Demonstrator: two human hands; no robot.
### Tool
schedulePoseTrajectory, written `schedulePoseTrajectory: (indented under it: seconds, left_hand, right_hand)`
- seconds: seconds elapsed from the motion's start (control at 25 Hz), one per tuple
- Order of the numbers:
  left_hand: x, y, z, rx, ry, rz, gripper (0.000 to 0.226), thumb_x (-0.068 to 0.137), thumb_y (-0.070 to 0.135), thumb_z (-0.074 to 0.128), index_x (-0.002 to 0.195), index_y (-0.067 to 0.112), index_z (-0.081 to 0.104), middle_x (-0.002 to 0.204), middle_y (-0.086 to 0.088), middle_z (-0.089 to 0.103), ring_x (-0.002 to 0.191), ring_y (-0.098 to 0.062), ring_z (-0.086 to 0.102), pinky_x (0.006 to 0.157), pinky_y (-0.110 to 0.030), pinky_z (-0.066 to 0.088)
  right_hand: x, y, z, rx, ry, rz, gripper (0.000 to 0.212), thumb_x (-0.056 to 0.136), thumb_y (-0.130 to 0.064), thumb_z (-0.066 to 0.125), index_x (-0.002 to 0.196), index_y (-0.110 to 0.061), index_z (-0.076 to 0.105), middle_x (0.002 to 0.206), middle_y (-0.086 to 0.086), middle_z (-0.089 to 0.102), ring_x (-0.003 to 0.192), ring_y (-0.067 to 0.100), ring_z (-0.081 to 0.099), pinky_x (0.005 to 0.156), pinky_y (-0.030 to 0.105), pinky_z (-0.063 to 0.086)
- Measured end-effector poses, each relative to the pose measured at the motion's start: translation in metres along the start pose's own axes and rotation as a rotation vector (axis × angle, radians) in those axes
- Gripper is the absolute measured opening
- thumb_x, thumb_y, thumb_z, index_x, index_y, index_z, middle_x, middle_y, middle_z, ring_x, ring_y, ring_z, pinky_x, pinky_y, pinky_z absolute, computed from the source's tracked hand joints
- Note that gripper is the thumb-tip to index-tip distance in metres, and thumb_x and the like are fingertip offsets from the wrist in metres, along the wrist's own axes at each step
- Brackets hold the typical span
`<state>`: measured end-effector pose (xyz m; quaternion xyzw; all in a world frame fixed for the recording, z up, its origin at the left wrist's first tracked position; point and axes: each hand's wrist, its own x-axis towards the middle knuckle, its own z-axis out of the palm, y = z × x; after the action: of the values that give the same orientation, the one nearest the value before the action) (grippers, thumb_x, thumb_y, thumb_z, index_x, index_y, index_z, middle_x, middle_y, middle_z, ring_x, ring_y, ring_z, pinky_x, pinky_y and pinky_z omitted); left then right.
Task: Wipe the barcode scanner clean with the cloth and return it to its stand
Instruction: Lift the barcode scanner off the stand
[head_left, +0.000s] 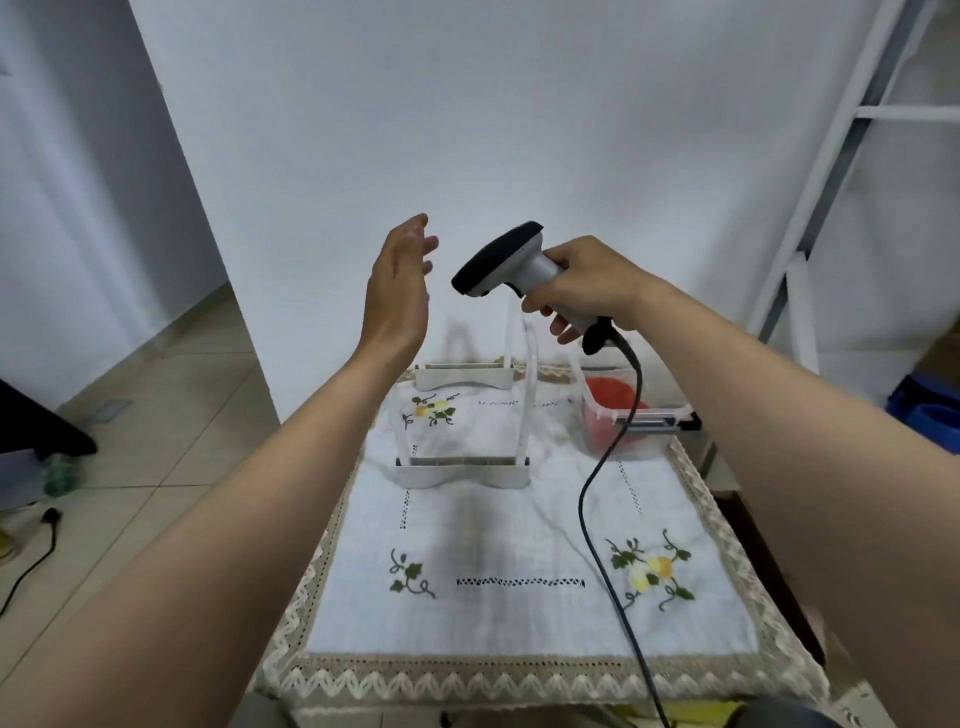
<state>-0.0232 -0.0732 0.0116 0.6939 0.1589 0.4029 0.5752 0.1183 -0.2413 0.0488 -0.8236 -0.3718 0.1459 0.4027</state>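
My right hand (587, 283) grips the handle of the white barcode scanner (501, 260), held in the air above the table with its black head pointing left. Its black cable (597, 483) hangs down across the tablecloth toward the front edge. My left hand (397, 291) is raised just left of the scanner head, fingers spread, holding nothing and not touching the scanner. Below them stands a clear stand (462, 470) with white bases and transparent uprights. A red cloth (613, 397) lies in a clear plastic box (649, 415) at the back right.
A small table carries a white embroidered tablecloth (519, 613) with a lace border. A white wall is close behind it. A white metal frame (810, 218) rises at the right. Tiled floor with a cable (31, 561) lies to the left.
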Motion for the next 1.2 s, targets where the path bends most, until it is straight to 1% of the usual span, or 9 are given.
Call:
schedulePoseTrajectory:
  seconds: [0.08, 0.24, 0.36, 0.4, 0.48, 0.56, 0.72, 0.88, 1.2]
  left_hand:
    - [-0.013, -0.001, 0.01, -0.116, -0.003, -0.09, 0.047, 0.105, 0.052, 0.029, 0.137, 0.029, 0.055, 0.132, 0.0, 0.065, 0.119, -0.021, 0.063, 0.103, -0.05, 0.05]
    - [-0.037, -0.026, 0.025, -0.392, -0.002, -0.397, 0.061, 0.102, 0.062, 0.029, 0.135, 0.022, 0.06, 0.129, -0.008, 0.069, 0.112, -0.029, 0.069, 0.097, -0.056, 0.055]
    - [-0.048, -0.051, 0.027, -0.576, 0.025, -0.545, 0.068, 0.098, 0.07, 0.029, 0.134, 0.023, 0.062, 0.128, -0.009, 0.07, 0.114, -0.034, 0.068, 0.097, -0.059, 0.054]
    - [-0.053, -0.059, 0.027, -0.614, 0.03, -0.564, 0.069, 0.097, 0.072, 0.029, 0.135, 0.024, 0.061, 0.129, -0.008, 0.07, 0.114, -0.033, 0.069, 0.097, -0.059, 0.054]
    - [-0.06, -0.073, 0.025, -0.709, 0.034, -0.587, 0.069, 0.095, 0.073, 0.031, 0.135, 0.025, 0.061, 0.129, -0.009, 0.07, 0.115, -0.033, 0.068, 0.097, -0.061, 0.053]
    - [-0.067, -0.083, 0.023, -0.806, 0.022, -0.604, 0.07, 0.094, 0.074, 0.034, 0.135, 0.025, 0.062, 0.13, -0.01, 0.07, 0.118, -0.035, 0.067, 0.099, -0.063, 0.051]
    - [-0.072, -0.089, 0.025, -0.913, -0.013, -0.622, 0.071, 0.092, 0.075, 0.039, 0.133, 0.022, 0.063, 0.133, -0.014, 0.068, 0.121, -0.042, 0.064, 0.102, -0.066, 0.046]
    - [-0.076, -0.093, 0.026, -0.907, -0.051, -0.642, 0.072, 0.092, 0.076, 0.037, 0.133, 0.023, 0.063, 0.135, -0.014, 0.067, 0.121, -0.042, 0.065, 0.104, -0.065, 0.045]
    - [-0.075, -0.094, 0.027, -0.879, -0.112, -0.674, 0.073, 0.093, 0.075, 0.037, 0.132, 0.021, 0.066, 0.136, -0.017, 0.064, 0.122, -0.041, 0.063, 0.101, -0.065, 0.048]
  right_hand:
    - [-0.015, 0.01, -0.001, 0.005, -0.043, 0.048, 0.011, 0.088, -0.009, 0.077, 0.097, -0.007, 0.07, 0.083, 0.011, 0.063, 0.064, 0.027, 0.066, 0.067, 0.047, 0.065]
    - [-0.04, 0.018, 0.005, -0.138, -0.166, 0.078, 0.007, 0.093, -0.011, 0.073, 0.096, -0.015, 0.069, 0.089, 0.008, 0.062, 0.072, 0.024, 0.06, 0.066, 0.036, 0.053]
    - [-0.048, 0.022, 0.015, -0.221, -0.246, 0.084, 0.009, 0.094, -0.011, 0.071, 0.096, -0.016, 0.065, 0.089, 0.008, 0.06, 0.075, 0.025, 0.059, 0.054, 0.027, 0.05]
    - [-0.051, 0.024, 0.019, -0.233, -0.265, 0.087, 0.009, 0.094, -0.012, 0.072, 0.099, -0.015, 0.065, 0.089, 0.008, 0.06, 0.074, 0.024, 0.059, 0.055, 0.029, 0.051]
    - [-0.054, 0.026, 0.026, -0.267, -0.304, 0.089, 0.019, 0.093, -0.016, 0.072, 0.111, -0.012, 0.067, 0.093, 0.008, 0.061, 0.072, 0.022, 0.06, 0.064, 0.038, 0.053]
    - [-0.056, 0.029, 0.032, -0.317, -0.333, 0.089, 0.027, 0.093, -0.017, 0.072, 0.118, -0.009, 0.067, 0.096, 0.01, 0.062, 0.073, 0.023, 0.06, 0.066, 0.042, 0.054]
    - [-0.061, 0.031, 0.043, -0.376, -0.366, 0.093, 0.023, 0.092, -0.02, 0.074, 0.11, -0.008, 0.067, 0.094, 0.013, 0.06, 0.076, 0.028, 0.059, 0.065, 0.039, 0.055]
    - [-0.067, 0.036, 0.049, -0.431, -0.369, 0.116, 0.013, 0.095, -0.023, 0.073, 0.095, -0.015, 0.062, 0.083, 0.01, 0.058, 0.067, 0.028, 0.056, 0.049, 0.026, 0.048]
    - [-0.06, 0.041, 0.05, -0.389, -0.363, 0.133, 0.026, 0.092, -0.026, 0.074, 0.112, -0.009, 0.069, 0.089, 0.013, 0.06, 0.075, 0.032, 0.058, 0.061, 0.036, 0.052]
